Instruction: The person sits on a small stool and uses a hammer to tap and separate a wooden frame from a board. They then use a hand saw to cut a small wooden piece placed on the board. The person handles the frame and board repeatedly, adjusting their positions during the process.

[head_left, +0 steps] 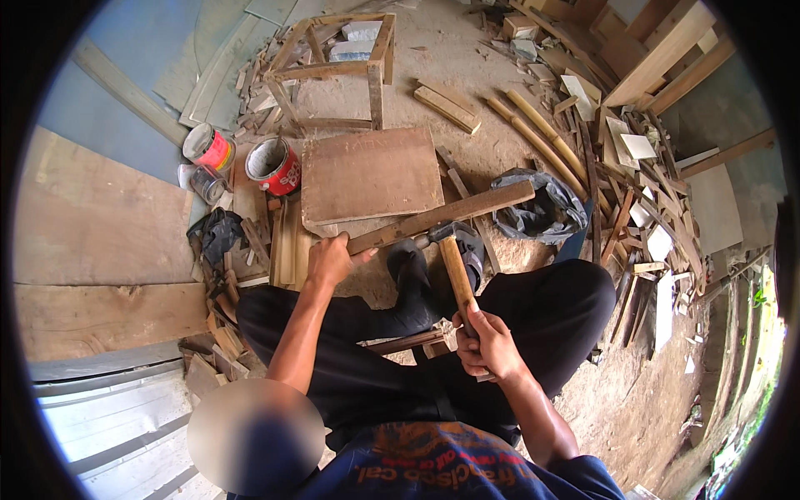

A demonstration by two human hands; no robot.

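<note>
Your left hand (332, 262) pinched the left end of one wooden bar (467, 208), which slanted in front of one flat board (371, 175) and looked stiff, fairly heavy and best gripped at that end, while your right hand (490, 343) was wrapped around one hammer (455, 268).

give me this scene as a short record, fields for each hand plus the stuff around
left hand: holding a wooden bar near its left end
right hand: gripping a hammer by its wooden handle
hammer head: close to the bar; contact cannot be told
ahead of the hands: a flat brown board
left of the board: a red can
right of the board: a dark plastic bag
beyond the board: a wooden frame with legs
far right: piled wood scraps
</note>
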